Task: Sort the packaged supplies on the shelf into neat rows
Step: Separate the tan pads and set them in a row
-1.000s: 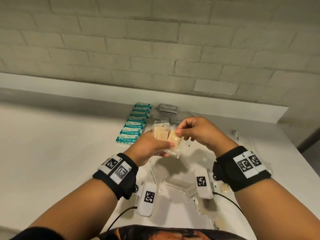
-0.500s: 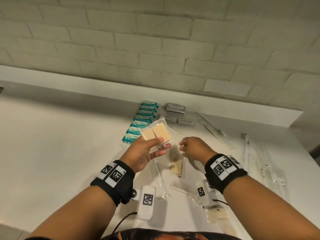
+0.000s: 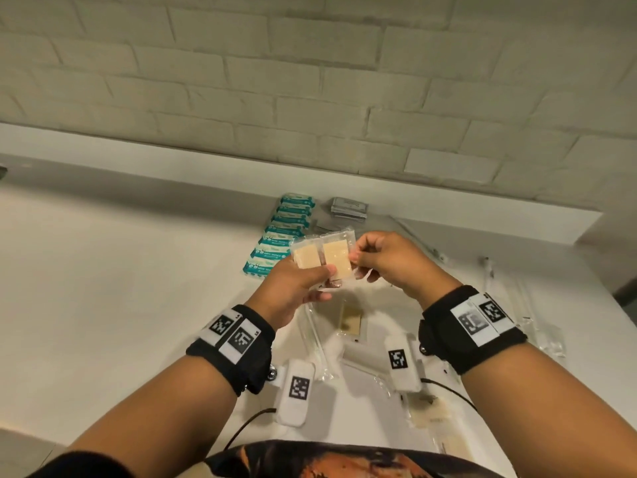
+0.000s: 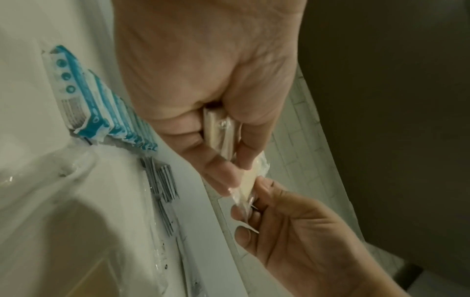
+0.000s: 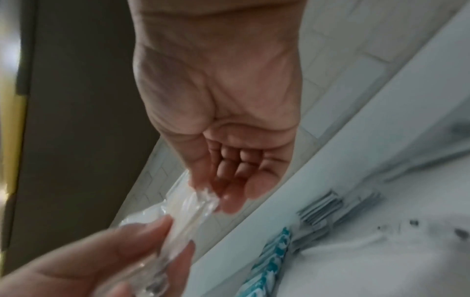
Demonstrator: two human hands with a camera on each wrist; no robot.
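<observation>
Above the white shelf (image 3: 103, 288) I hold a small stack of clear packets with beige pads (image 3: 324, 258). My left hand (image 3: 303, 284) grips the stack from below, thumb across its front. My right hand (image 3: 375, 263) pinches the right edge of the front packet (image 4: 250, 180) between thumb and forefinger. The wrist views show the same crinkled plastic edge (image 5: 193, 203) between both hands. One more beige packet (image 3: 351, 322) lies flat on the shelf under my hands. A row of teal-and-white packets (image 3: 279, 243) lies behind, overlapping front to back.
Grey foil sachets (image 3: 348, 208) are stacked at the back beside the teal row. Long clear-wrapped items (image 3: 524, 305) lie at the right, others (image 3: 317, 339) under my wrists. A brick wall (image 3: 310, 81) rises behind the shelf's raised back ledge (image 3: 138, 163).
My right hand dropped to the shelf half a second ago, then rose back and pinches the packet at the stack's right edge. The left hand stayed up with the stack.
</observation>
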